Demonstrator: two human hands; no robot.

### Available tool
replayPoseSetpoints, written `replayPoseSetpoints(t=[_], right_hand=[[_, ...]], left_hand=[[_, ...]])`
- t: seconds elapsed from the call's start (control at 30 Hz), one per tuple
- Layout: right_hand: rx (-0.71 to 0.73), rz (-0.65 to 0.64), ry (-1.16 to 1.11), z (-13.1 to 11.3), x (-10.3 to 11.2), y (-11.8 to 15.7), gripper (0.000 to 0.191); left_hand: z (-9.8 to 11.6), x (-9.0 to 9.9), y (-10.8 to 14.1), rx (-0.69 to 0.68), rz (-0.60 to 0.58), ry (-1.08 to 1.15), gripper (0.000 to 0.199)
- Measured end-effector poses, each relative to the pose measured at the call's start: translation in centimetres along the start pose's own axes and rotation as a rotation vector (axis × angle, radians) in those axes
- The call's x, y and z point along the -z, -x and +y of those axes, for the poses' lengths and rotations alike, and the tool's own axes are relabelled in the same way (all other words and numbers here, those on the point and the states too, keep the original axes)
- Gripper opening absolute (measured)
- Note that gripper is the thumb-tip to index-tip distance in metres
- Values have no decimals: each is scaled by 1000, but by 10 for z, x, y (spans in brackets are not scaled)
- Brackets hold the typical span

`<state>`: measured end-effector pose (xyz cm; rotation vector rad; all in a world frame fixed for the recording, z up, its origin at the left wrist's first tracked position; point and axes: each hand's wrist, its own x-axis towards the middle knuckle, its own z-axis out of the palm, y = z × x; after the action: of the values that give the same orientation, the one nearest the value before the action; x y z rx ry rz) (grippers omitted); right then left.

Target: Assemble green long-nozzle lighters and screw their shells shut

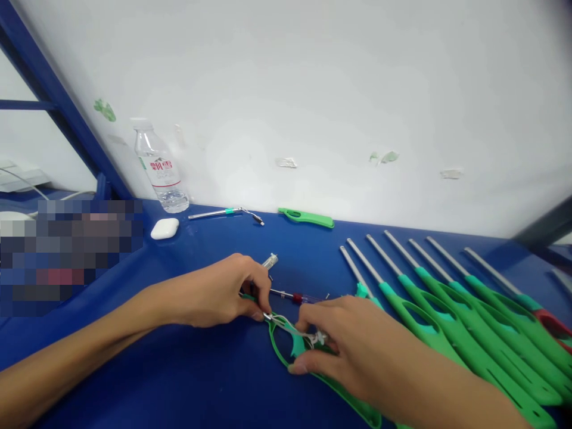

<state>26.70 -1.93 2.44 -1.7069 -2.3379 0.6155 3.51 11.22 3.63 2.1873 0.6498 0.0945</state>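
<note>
A green lighter shell (273, 342) lies open on the blue table in front of me, a teal trigger (297, 345) sitting in its loop. Thin pale wires (286, 325) run across it. My left hand (235, 289) is closed, pinching the silver metal end (267, 317) of the lighter where the wires come out. My right hand (344, 342) curls over the shell's handle, its thumb on the shell edge and its fingers around a small whitish part (318, 338). The palm hides most of the handle. A screwdriver (297, 297) with a red collar lies just behind both hands.
Several assembled green long-nosed lighters (451, 322) lie in a row at right, with a red one (552, 325) beyond. Toward the wall are a water bottle (161, 170), a white case (164, 229), a wired metal tube (214, 213), a green shell piece (308, 218) and a clear part (270, 261).
</note>
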Motion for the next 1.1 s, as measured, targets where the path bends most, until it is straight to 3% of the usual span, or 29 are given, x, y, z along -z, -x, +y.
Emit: replayPoseSetpoints(t=[0.53, 0.73, 1.1], right_hand=[[-33, 8, -6, 0, 0, 0, 26], [-35, 4, 2, 3, -3, 3, 27], [-50, -14, 1, -2, 0, 0, 26]], left_hand=[[2, 2, 1, -86, -35, 32, 16], [6, 4, 2, -88, -37, 8, 38], [-1, 3, 0, 6, -27, 51, 23]])
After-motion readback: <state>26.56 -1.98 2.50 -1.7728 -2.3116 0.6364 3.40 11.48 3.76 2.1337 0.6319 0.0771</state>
